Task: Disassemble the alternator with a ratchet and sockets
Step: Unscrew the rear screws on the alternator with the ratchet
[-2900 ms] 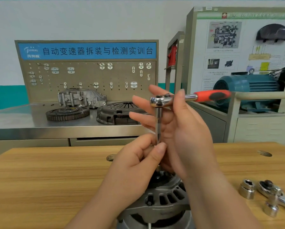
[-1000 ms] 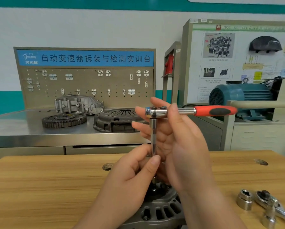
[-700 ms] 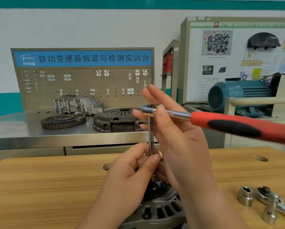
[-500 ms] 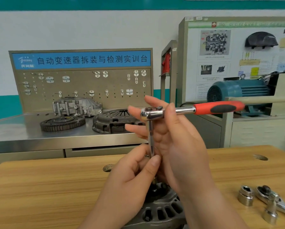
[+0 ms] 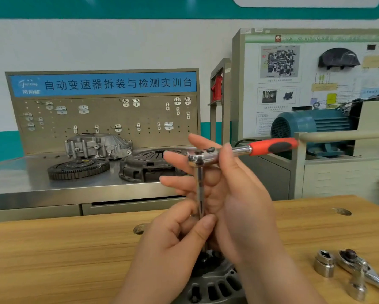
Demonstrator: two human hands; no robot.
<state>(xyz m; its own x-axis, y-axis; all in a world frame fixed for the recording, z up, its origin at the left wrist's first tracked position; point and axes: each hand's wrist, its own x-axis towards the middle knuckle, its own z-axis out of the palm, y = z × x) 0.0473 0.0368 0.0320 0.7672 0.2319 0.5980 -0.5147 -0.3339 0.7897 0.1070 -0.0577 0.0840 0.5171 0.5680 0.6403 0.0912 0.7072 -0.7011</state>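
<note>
The grey alternator (image 5: 214,284) sits at the near edge of the wooden table (image 5: 63,249), mostly hidden by my arms. A ratchet (image 5: 271,147) with a red and black handle stands over it on a long vertical extension bar (image 5: 200,189). My left hand (image 5: 175,244) pinches the lower part of the bar between thumb and fingers. My right hand (image 5: 232,194) lies against the ratchet head, thumb over its neck and fingers spread straight behind the bar. The handle points right. The bar's lower end is hidden.
A loose socket (image 5: 324,265) and a second ratchet (image 5: 364,275) with a socket lie on the table at the right. Behind stand a steel bench with a clutch cover (image 5: 149,164), a flywheel (image 5: 77,167), a housing and a pegboard. A blue motor (image 5: 311,126) is at the right.
The ratchet handle swung toward me and back to pointing right, while my left hand kept its pinch on the bar. The camera view tilted slightly.
</note>
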